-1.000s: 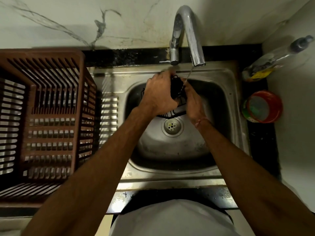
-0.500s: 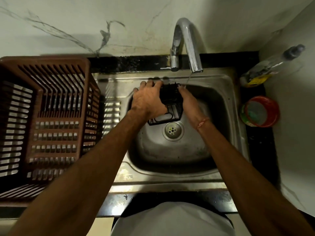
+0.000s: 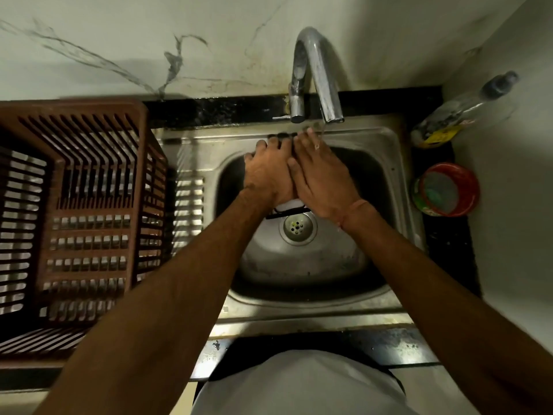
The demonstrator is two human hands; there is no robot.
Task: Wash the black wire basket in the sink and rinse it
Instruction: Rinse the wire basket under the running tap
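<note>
- Two forearms reaching from the near bench (image 3: 389,348) edge across the steel sink (image 3: 299,310), converging over the basin; open steel bowl visible between and below them, drain (image 3: 296,226) uncovered just nearer than the wrists.
- Left of the basin, ribbed drainboard mostly taken up by a tall brown slatted crate (image 3: 74,205), its wall close beside the left forearm; only a narrow strip of drainboard free between crate and basin.
- Right of the basin, dark bench strip carrying a red tub (image 3: 447,190) and, farther back, a tilted clear bottle (image 3: 460,112) against the corner wall.
- Left hand (image 3: 266,175) and right hand (image 3: 321,178) side by side, touching, palms down, fingers (image 3: 305,142) straight and close together, laid flat over the black wire basket (image 3: 284,214).
- Basket almost wholly hidden under both hands; only a dark edge showing at the heels of the palms, just beyond the drain, and dark tips past the fingertips at the far rim.
- Farthest: curved tap (image 3: 317,73) above the rim, thin stream falling onto the right fingertips; marbled wall behind.
</note>
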